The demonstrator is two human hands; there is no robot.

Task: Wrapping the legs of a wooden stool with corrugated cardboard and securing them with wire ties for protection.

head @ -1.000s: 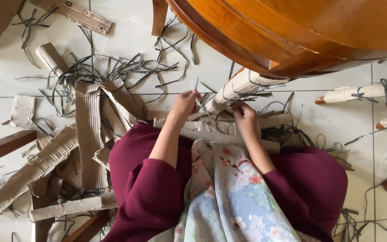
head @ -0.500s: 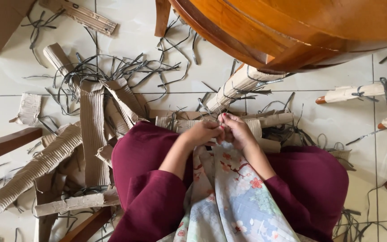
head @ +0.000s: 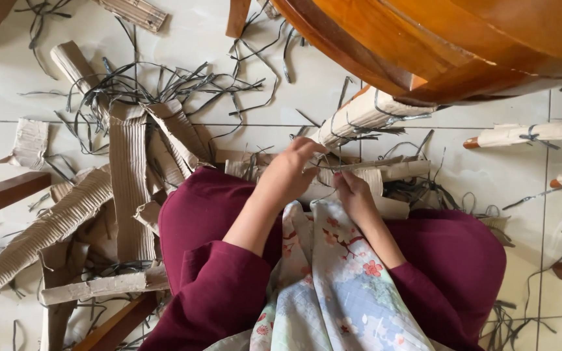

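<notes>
My left hand [head: 291,170] reaches forward, fingers curled over the thin dark grey strap [head: 333,170] at the cardboard-wrapped wooden leg [head: 359,117] lying on the pale tiled floor [head: 183,39]; my right hand [head: 354,192] pinches the same strap just beside it, above my floral cloth [head: 333,279]. Corrugated cardboard strips [head: 128,175] lie to my left

Left hand [head: 291,170]: forearm bare from a rolled maroon sleeve, wrist straight, fingers curled and pinched together. Right hand [head: 354,192]: lower, close beside it, fingers bent, tips pinched shut.
</notes>
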